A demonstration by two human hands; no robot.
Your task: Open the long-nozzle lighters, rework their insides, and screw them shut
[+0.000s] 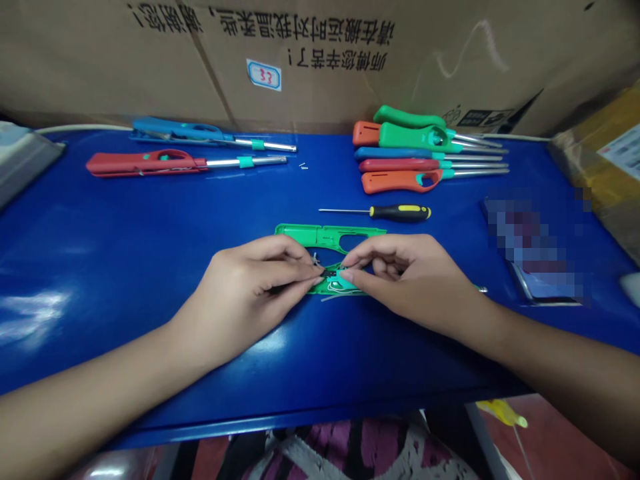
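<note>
An opened green lighter body (336,283) lies on the blue table (125,253) between my hands, its inner wires and a small black part showing. My left hand (250,293) pinches that part from the left with thumb and forefinger. From the right, my right hand (400,273) pinches the same spot, fingers closed. A separate green shell half (327,235) rests just behind my fingertips. A metal tip sticks out past my right wrist.
A black and yellow screwdriver (387,213) lies behind the shell. Several assembled long lighters (415,152) are stacked at the back right; a blue one (200,133) and a red one (165,162) lie back left. Cardboard boxes (320,53) wall the rear.
</note>
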